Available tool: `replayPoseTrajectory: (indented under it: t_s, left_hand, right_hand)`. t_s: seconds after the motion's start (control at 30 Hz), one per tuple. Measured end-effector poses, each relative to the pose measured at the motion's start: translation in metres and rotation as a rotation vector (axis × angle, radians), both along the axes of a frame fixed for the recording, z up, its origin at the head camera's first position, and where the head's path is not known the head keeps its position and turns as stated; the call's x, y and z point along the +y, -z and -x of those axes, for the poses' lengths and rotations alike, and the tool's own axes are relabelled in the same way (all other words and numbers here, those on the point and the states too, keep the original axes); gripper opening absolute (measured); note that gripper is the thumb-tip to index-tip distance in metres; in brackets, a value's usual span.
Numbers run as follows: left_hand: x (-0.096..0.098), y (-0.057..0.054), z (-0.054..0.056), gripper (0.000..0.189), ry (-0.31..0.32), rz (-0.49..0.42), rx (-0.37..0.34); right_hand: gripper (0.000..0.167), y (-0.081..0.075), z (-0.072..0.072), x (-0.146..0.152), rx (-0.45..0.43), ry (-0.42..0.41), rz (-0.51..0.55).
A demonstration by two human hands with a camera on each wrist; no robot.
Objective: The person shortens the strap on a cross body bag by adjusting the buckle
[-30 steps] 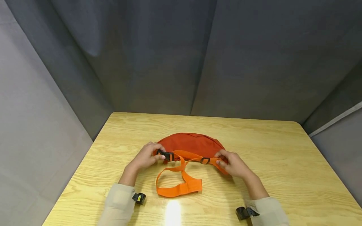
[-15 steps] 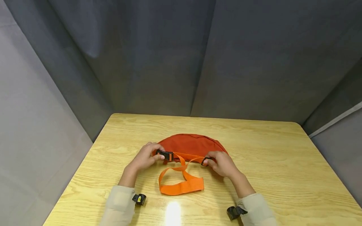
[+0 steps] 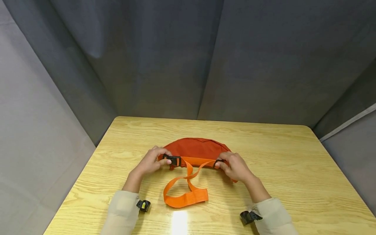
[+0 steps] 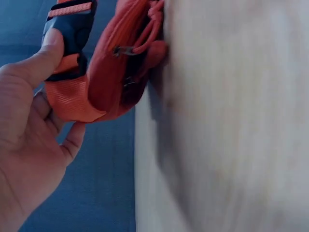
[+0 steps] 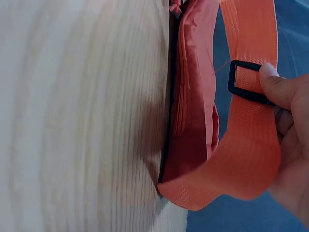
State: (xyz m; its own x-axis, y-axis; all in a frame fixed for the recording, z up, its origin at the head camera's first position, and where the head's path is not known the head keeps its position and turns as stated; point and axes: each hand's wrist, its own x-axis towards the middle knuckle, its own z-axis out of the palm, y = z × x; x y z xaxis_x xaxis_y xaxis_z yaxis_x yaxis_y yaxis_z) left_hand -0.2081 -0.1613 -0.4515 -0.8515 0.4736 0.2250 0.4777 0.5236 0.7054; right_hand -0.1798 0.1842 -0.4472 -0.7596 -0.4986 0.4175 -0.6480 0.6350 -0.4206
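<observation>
A red waist bag (image 3: 196, 147) with an orange strap (image 3: 185, 199) lies mid-table, its curved side away from me. My left hand (image 3: 151, 160) holds the black side-release buckle (image 3: 175, 161) at the bag's left end, thumb on top; in the left wrist view the buckle (image 4: 72, 29) is fastened, with fingers behind the strap. My right hand (image 3: 235, 165) pinches the black strap slider (image 5: 248, 82) near the bag's right end, thumb on its edge. Between the hands the strap runs along the bag, and its loose part loops toward me. A zipper pull (image 4: 124, 50) shows on the bag.
The wooden table (image 3: 293, 169) extends around the bag, with its far edge against a dark grey curtain (image 3: 164, 65). A lighter grey panel (image 3: 38, 130) stands at the left. Each wrist wears a small black camera, like the left one (image 3: 143, 205).
My right hand moved left from the strap near the bag's right end onto the slider, then slid slightly right with it. The loose strap loop shifted a little. My left hand stayed on the buckle.
</observation>
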Motion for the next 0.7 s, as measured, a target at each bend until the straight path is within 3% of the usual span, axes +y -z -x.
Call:
replayPoseTrajectory:
  t_s: [0.27, 0.5, 0.7]
  left_hand:
    - [0.003, -0.001, 0.002, 0.031, -0.006, 0.056, -0.03]
    - [0.004, -0.005, 0.004, 0.021, -0.014, 0.165, 0.061]
    - [0.003, -0.004, 0.006, 0.015, -0.017, 0.163, 0.075]
  right_hand:
    - [0.01, -0.002, -0.001, 0.006, -0.046, 0.037, 0.033]
    - [0.01, -0.002, -0.002, 0.012, -0.027, 0.057, 0.005]
    - [0.011, 0.004, 0.0, 0.018, 0.019, 0.036, -0.014]
